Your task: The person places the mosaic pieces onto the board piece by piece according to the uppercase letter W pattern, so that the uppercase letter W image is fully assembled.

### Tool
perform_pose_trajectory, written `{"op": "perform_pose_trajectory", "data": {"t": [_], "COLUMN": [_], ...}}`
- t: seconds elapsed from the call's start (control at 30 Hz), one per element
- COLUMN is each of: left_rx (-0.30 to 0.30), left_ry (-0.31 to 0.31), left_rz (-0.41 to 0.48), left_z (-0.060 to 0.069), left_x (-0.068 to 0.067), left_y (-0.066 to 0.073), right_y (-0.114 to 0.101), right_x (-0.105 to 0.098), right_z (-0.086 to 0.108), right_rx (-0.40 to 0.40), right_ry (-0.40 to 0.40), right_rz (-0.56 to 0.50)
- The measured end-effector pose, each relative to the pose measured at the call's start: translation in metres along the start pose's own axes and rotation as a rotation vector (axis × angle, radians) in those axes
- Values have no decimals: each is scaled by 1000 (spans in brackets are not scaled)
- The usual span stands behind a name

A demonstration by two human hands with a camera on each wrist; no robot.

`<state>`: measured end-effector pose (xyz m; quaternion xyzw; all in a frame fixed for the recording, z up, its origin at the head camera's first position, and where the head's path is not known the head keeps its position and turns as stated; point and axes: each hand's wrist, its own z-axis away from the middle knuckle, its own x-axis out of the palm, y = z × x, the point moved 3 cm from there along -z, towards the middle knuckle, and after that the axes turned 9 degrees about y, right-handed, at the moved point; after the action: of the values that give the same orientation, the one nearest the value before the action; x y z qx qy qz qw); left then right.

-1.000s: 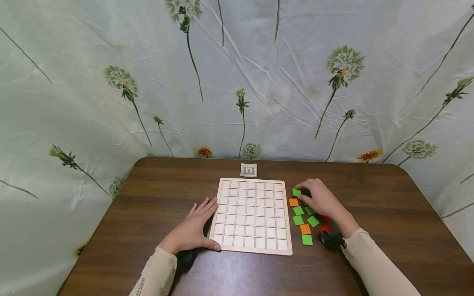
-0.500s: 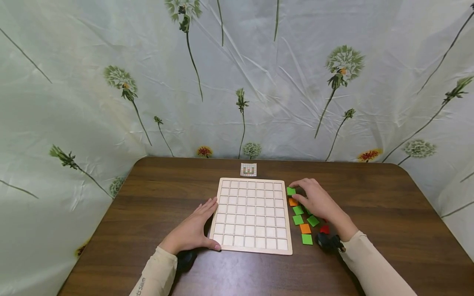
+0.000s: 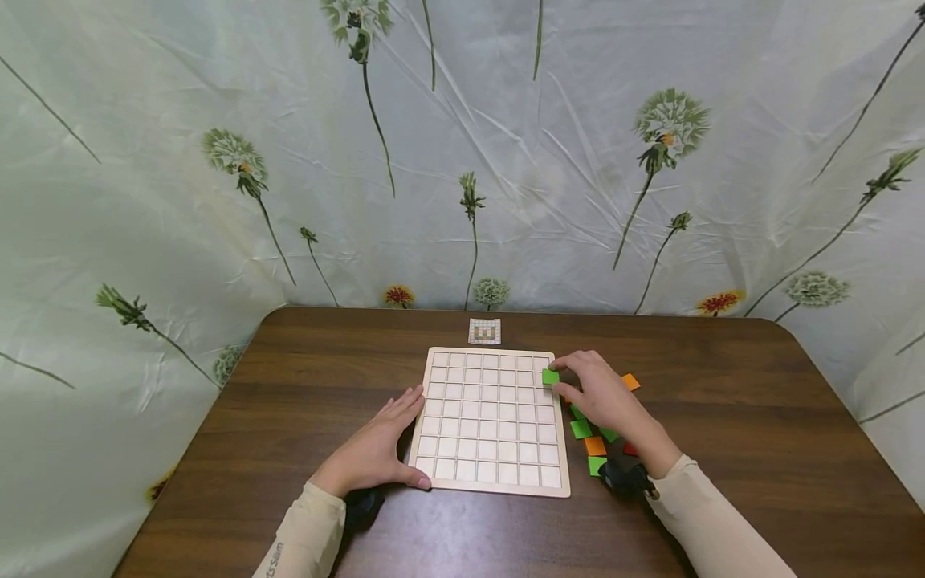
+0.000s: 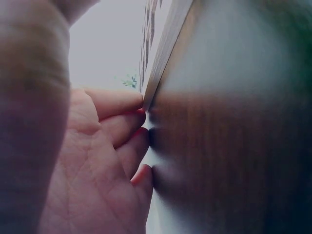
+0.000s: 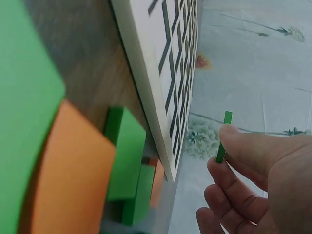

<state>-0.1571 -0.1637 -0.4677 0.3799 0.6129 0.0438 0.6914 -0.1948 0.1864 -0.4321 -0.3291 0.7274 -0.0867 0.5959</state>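
A light wooden grid board (image 3: 491, 421) lies on the table, its square cells bare of colour. My left hand (image 3: 376, 449) rests at the board's left edge, fingers extended, the thumb at the near left corner; in the left wrist view the fingertips (image 4: 141, 105) touch the rim and table. Over the board's upper right edge, my right hand (image 3: 603, 393) pinches a green square tile (image 3: 551, 376) between thumb and finger. The right wrist view shows that green tile edge-on, raised off the table. Beneath the right hand lie green tiles (image 3: 581, 429), partly hidden.
Orange tiles (image 3: 595, 446) and a red tile (image 3: 630, 449) also lie right of the board. A small patterned card (image 3: 485, 331) sits beyond the board's far edge. A flower-printed cloth (image 3: 549, 160) hangs behind the brown table (image 3: 759, 417).
My right hand has moved left with the green tile, from the loose tiles to over the board's right edge. An orange tile shows behind the hand. The left hand stays in place.
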Motion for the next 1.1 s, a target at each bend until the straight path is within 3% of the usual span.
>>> {"op": "perform_pose_trajectory", "data": {"t": [0.8, 1.1], "left_rx": [-18, -17], "left_ry": [-5, -5], "left_rz": [12, 10], "left_z": [1, 0], "left_x": [-3, -2], "left_y": [4, 3], "right_y": [-18, -20], "right_x": [14, 21], "right_z": [0, -4], "right_rx": [4, -13], "right_ry": [-18, -60], "right_rz": [-17, 3]}}
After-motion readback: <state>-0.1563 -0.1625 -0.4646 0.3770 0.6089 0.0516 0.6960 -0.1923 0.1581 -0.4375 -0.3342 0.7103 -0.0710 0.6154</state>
